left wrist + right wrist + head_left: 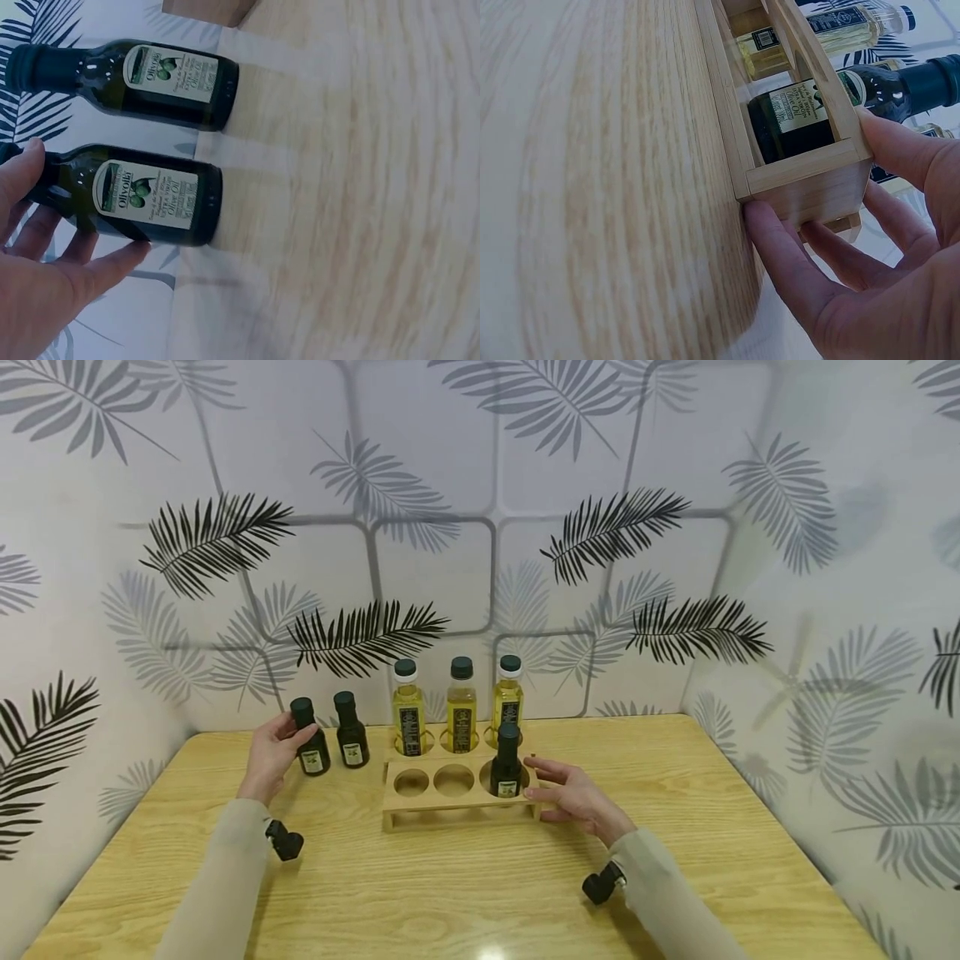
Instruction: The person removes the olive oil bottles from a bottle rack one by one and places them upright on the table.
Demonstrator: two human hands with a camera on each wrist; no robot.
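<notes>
Pale sleeves [221, 881] reach in across the bare front of the bench [420, 889], each with a small black wrist device [285, 841] strapped near the cuff. On the left, the left hand [272, 758] pinches the neck of a dark olive oil bottle [312, 756], thumb on one side and fingertips on the other; that slim part suits a light hold and leaves the label uncovered. Its base appears to rest on the bench, though the views do not settle whether it bears weight. Just beside it, a second dark bottle [352, 743] stands upright, untouched.

At the middle sits a two-tier wooden rack [457, 807]. Three yellow oil bottles [462, 714] fill the back row, held up in their round holes. In front, the two left holes are vacant, while a third dark bottle [507, 768] occupies the right one, its neck rising above the top board. Around the rack's right end, the right hand [577, 797] has its fingers spread, thumb at the upper edge and the others along the end panel, probably to steady the frame.
</notes>
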